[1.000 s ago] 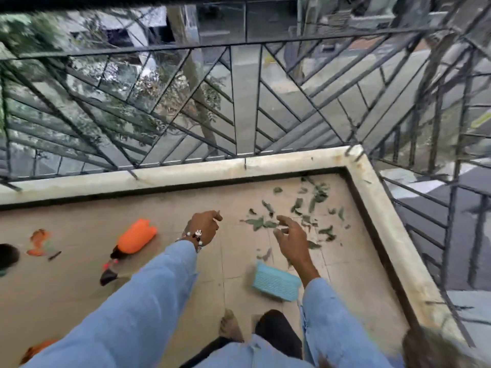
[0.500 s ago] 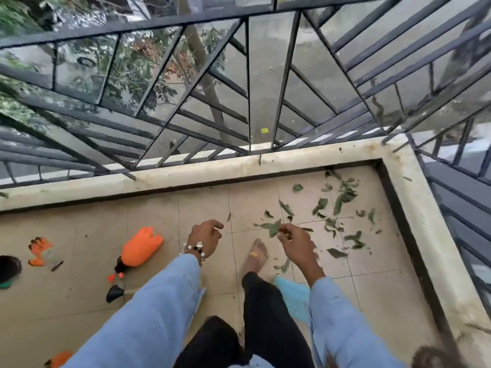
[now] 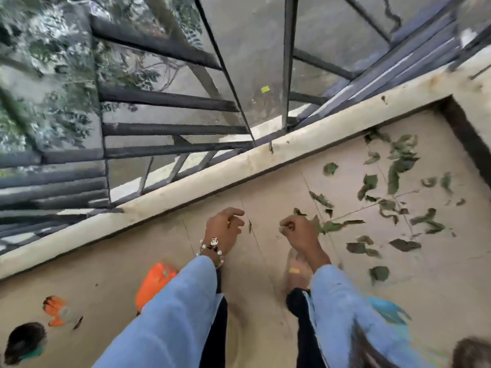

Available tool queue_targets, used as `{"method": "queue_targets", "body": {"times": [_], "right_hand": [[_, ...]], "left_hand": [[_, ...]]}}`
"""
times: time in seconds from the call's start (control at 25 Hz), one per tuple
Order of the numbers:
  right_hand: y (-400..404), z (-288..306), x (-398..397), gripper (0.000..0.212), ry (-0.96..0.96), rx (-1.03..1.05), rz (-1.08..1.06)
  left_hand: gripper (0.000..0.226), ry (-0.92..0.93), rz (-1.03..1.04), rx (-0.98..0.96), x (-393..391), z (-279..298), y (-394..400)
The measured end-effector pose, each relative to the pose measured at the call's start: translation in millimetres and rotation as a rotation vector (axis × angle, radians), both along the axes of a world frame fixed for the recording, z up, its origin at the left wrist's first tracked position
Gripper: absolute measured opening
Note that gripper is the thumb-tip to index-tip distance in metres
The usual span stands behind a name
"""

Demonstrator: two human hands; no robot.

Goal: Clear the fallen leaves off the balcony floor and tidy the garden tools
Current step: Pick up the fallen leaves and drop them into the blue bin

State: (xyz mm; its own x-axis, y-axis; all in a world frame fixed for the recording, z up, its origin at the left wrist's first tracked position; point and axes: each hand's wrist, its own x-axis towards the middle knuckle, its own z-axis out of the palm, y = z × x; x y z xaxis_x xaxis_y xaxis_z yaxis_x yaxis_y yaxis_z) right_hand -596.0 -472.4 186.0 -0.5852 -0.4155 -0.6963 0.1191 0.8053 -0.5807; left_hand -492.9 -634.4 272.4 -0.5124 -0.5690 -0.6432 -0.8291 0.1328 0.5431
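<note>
Head view, only cam. Right hand point(image 3: 300, 231) curled into a loose fist, fingers point(image 3: 288, 226) together, seems to pinch a leaf stem at the near edge of the leaves point(image 3: 393, 200); the leaf blade sticks out to the right of the fist. Contact is blurry, so the grip is a judgement. Left hand point(image 3: 224, 228) hangs just left of the right hand, fingers loosely curled, holds nothing, beaded bracelet point(image 3: 211, 248) on the wrist.

Key relation: leaf scatter lies to the right of and beyond the right hand, spreading toward the balcony corner. Right hand much nearer; left hand would have to cross over. One thin twig among the leaves runs lengthwise from near the fist out toward the far right. Most leaves lie flat and separate, some overlap near the corner.

Tools, relative to the left hand: orange bottle point(image 3: 154, 284) below-left, partly hidden by the sleeve; orange glove point(image 3: 54, 310) further left; dark round thing point(image 3: 24, 341) at the frame's lower left, can't tell what. Blue item point(image 3: 390, 310) sits right of the right sleeve, blurred, prob. a brush or dustpan.

Surface: beige tiled floor point(image 3: 265, 261), smooth, with grout lines. Room: pale kerb point(image 3: 186, 192) and dark railing point(image 3: 164, 99) close beyond both hands; a bare foot point(image 3: 296, 269) stands right under the right wrist. Judgement: hand-picking leaves underway, most leaves still down, tools not yet tidied.
</note>
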Motion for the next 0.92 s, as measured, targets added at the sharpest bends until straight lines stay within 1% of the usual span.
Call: {"method": "queue_targets", "body": {"times": [0.08,0.12,0.16,0.2,0.24,0.28,0.32,0.4,0.44,0.52,0.6,0.68,0.72,0.8,0.84,0.92], "right_hand": [[-25,-85,5,0.013,-0.054,0.026,-0.084],[-32,-93,8,0.012,-0.079,0.03,-0.085],[-42,-125,15,0.012,-0.097,0.057,-0.087],[-52,-180,30,0.012,-0.108,0.075,-0.116],[-62,-218,38,0.014,-0.121,0.101,-0.11],[-73,-256,48,0.017,-0.132,0.12,-0.072],[-82,-285,59,0.02,-0.12,0.148,-0.032],[-96,-328,77,0.026,-0.051,0.205,0.072],[-102,-344,83,0.029,0.021,0.218,0.143],[-111,-363,89,0.027,0.107,0.212,0.239],[-115,-377,86,0.024,0.118,0.156,0.267],[-115,-385,75,0.024,0.096,0.09,0.259],[-114,-389,72,0.025,0.105,0.092,0.279],[-115,-388,68,0.025,0.128,0.11,0.268],[-113,-388,72,0.025,0.132,0.131,0.224],[-98,-387,81,0.025,0.144,0.176,0.12]], "left_hand": [[0.03,-0.003,-0.128,-0.022,-31,-62,-24],[0.03,0.013,-0.154,-0.025,-38,-61,-31],[0.03,0.004,-0.222,-0.033,-50,-82,-43],[0.029,-0.015,-0.322,-0.043,-64,-122,-52],[0.028,-0.021,-0.416,-0.039,-81,-150,-60],[0.026,-0.03,-0.525,-0.055,-98,-180,-69],[0.024,-0.031,-0.633,-0.113,-117,-202,-74],[0.024,0.055,-0.846,-0.263,-156,-228,-70],[0.024,0.108,-0.931,-0.309,-172,-237,-64],[0.026,0.149,-1.155,-0.362,-194,-257,-48],[0.027,0.124,-1.41,-0.37,-209,-274,-27],[0.031,0.149,-1.588,-0.35,-225,-278,0],[0.033,0.206,-1.638,-0.336,-232,-275,15],[0.035,0.297,-1.664,-0.305,-240,-268,34],[0.036,0.313,-1.676,-0.301,-239,-269,39],[0.037,0.253,-1.74,-0.283,-231,-278,44]]}}
